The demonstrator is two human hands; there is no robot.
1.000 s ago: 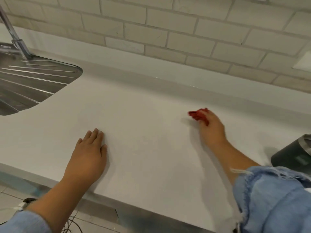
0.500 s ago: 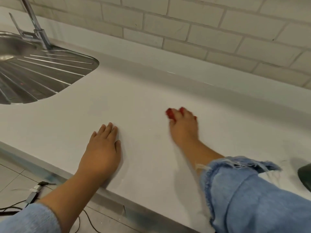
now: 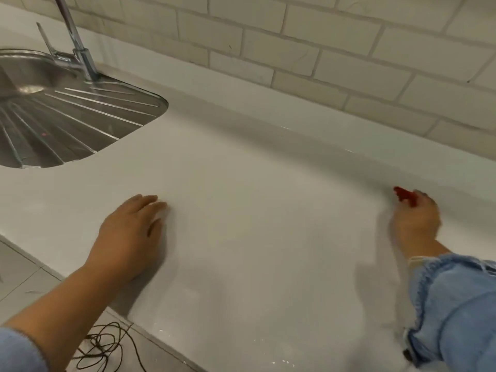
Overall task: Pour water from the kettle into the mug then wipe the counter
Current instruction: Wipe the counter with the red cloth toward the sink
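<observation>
Since half a second ago the right hand (image 3: 414, 220) has been swept rightward across the counter (image 3: 268, 237), its fingers (image 3: 426, 200) curled down over a red cloth (image 3: 402, 195) that protrudes just beyond the fingertips, while the left hand (image 3: 128, 234) is pressed flat, holding nothing.

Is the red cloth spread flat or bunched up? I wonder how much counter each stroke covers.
Bunched: only a small red cloth wad pokes out beyond the right hand pressing it onto the white counter.
</observation>
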